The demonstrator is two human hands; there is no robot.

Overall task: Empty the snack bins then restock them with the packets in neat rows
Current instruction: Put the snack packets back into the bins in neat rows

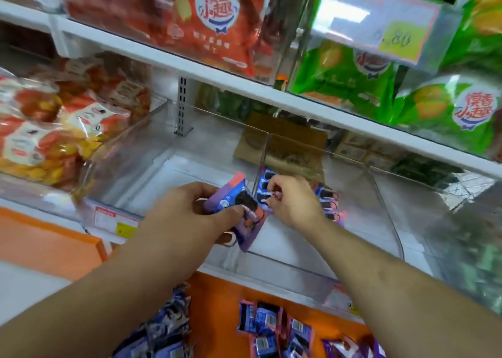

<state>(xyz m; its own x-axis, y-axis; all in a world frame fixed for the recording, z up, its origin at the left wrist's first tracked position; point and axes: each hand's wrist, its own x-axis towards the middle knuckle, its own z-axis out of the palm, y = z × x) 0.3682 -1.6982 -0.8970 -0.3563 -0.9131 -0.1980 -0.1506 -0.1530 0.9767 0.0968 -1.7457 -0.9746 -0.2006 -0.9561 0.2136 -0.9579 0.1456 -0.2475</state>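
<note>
My left hand (190, 208) grips a small stack of purple snack packets (239, 211) above the front of a clear plastic bin (152, 151). My right hand (290, 200) reaches into the neighbouring clear bin (380, 194) and pinches the top edge of a purple packet (267, 178) standing in a short row (328, 202) against the divider. More purple packets (274, 327) lie loose on the orange surface below, and another heap (163, 330) sits lower left.
Bags of red-and-yellow snacks (49, 129) fill the bin on the left. The shelf above holds red bags (206, 23) and green bags (448, 107) behind a price tag (402, 41). Brown cardboard (282, 140) lies at the back of the shelf. An orange ledge (49, 243) juts out at lower left.
</note>
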